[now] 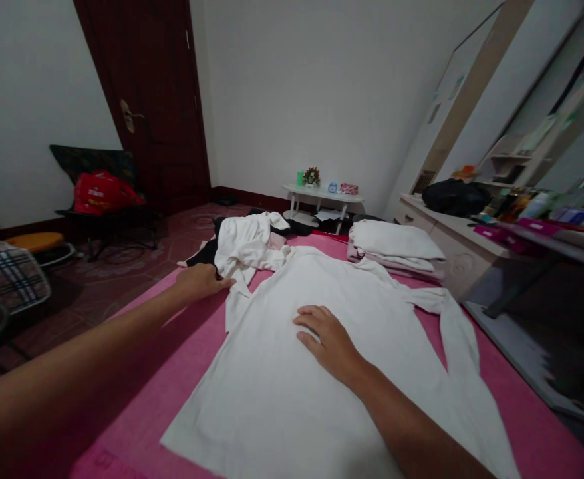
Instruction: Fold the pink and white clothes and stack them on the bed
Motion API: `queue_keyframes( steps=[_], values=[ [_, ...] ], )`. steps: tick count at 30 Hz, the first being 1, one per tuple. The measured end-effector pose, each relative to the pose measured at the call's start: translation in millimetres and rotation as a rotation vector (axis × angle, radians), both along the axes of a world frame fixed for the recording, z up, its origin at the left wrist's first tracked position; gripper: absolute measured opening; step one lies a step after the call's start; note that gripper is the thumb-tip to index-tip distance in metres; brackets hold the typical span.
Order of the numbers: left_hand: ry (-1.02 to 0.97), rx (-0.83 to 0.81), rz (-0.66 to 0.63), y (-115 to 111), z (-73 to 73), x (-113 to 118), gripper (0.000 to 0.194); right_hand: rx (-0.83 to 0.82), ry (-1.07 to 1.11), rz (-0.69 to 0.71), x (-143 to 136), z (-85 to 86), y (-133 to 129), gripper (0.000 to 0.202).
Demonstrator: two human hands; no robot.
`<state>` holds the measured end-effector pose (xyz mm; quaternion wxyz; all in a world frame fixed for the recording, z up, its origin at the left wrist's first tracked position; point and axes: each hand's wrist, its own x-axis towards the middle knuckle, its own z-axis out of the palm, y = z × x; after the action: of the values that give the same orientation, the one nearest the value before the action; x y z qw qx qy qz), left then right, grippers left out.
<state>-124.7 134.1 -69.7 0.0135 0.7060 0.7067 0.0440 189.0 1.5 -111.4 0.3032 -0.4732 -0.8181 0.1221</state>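
Observation:
A white long-sleeved shirt [292, 372] lies spread on the pink bed cover [157, 366], its right-hand sleeve bent down along the side. My right hand [329, 342] rests over the middle of the shirt, palm down, fingers loosely bent and apart, holding nothing. At the shirt's left edge, my left hand [203, 281] is at a crumpled white garment [247, 243], with cloth between thumb and fingers. The fingertips there are partly hidden. Black clothing [207, 254] lies under and beside that garment.
Folded clothes [396, 243] are stacked at the bed's far right. Behind stands a low white table [322, 193] with small items. A drawer cabinet [464, 259] and a cluttered desk flank the right side. At left are a chair with a red bag [103, 193] and a stool [35, 241].

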Motion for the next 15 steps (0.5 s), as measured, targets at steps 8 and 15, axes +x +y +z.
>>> queue_keyframes(
  steps=[8, 15],
  values=[
    [-0.299, -0.047, -0.068, -3, -24.2, 12, 0.045, 0.023, -0.027, -0.035, -4, 3.2, -1, 0.018],
    [-0.279, 0.138, 0.02, 7, 38.3, 0, 0.03, 0.059, -0.037, 0.002, 1, 2.4, -9, 0.017]
  ],
)
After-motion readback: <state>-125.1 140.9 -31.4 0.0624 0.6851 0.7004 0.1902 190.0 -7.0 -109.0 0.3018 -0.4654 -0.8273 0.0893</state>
